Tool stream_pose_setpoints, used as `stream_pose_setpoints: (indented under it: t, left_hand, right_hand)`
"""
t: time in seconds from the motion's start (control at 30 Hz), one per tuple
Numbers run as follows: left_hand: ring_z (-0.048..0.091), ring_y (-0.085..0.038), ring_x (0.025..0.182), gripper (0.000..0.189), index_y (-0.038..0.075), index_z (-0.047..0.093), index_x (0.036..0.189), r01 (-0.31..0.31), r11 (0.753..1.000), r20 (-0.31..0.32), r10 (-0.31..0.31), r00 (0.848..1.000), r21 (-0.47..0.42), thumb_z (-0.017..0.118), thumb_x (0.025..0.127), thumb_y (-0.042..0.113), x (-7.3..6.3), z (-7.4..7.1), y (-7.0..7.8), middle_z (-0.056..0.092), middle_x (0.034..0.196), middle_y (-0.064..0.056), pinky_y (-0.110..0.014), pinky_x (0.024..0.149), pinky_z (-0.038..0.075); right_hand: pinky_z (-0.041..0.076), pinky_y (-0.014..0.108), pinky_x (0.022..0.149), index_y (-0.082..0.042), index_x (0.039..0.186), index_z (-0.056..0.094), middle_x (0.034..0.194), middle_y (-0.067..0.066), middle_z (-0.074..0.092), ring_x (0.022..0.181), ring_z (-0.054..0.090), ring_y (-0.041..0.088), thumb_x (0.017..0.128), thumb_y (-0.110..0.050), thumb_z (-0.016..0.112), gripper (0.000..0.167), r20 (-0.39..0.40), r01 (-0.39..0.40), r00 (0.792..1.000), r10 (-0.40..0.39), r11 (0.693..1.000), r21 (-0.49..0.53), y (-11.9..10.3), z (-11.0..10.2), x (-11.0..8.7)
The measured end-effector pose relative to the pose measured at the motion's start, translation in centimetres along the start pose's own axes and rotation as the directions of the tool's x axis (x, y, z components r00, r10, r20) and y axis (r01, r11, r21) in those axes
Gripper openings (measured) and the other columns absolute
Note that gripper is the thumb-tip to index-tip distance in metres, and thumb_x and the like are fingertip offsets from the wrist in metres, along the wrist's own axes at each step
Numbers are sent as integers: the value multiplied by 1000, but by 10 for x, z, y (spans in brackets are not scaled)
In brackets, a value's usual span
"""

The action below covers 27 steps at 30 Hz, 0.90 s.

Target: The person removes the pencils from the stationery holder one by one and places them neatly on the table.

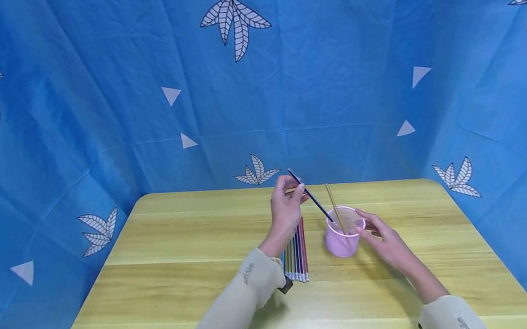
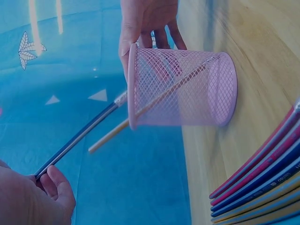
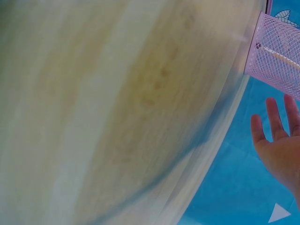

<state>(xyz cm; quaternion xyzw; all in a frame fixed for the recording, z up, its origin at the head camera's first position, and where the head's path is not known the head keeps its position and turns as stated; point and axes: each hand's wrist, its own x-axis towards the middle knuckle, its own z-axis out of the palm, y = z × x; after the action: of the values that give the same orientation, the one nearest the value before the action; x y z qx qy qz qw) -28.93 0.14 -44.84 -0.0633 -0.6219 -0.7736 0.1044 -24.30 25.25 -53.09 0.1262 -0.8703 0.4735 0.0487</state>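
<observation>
My left hand [image 1: 287, 206] pinches a dark blue pencil [image 1: 311, 197] between thumb and fingers, near its upper end. The pencil slants down to the right, its silver ferrule end at the rim of a pink mesh pencil cup [image 2: 183, 117]. Inside the upright cup, a yellow pencil [image 2: 110, 136] leans with its top sticking out above the rim. My right hand [image 1: 382, 240] holds the cup at its right side, with thumb and index finger at the rim. Its other fingers [image 3: 274, 119] are spread and fairly straight in the right wrist view.
A row of several coloured pencils [image 1: 299, 258] lies on the wooden table [image 1: 158, 280] under my left wrist, to the left of the cup. Blue patterned cloth [image 1: 340, 63] hangs behind the table and along both sides.
</observation>
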Motion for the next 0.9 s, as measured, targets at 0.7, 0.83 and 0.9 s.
stream_pose_setpoints:
  t: [0.7,0.83,0.9]
  left_hand:
    - [65,-18,90,18,-3,54,119,10,998,-1,-10,1000,-61,59,101,-2,-1,-29,18,59,107,-8,-36,92,65]
    - [64,-18,91,18,-2,53,119,20,998,-3,-20,1000,-54,58,102,-2,-2,-36,18,60,108,-8,-36,92,65]
    - [64,-19,91,19,-2,53,119,24,999,-2,-24,1000,-48,58,102,-2,-3,-38,19,60,109,-10,-36,91,65]
  right_hand:
    - [44,65,114,-14,159,39,141,27,59,130,56,47,109,-33,54,56,7,-3,1000,3,1000,-12,-1,-2,1]
    - [44,64,114,-12,159,40,140,27,60,130,56,47,109,-32,55,56,7,2,1000,-2,1000,-11,0,-1,1]
    - [44,64,114,-12,159,39,140,28,59,130,56,47,109,-31,55,56,8,2,1000,-2,1000,-9,-1,-2,0]
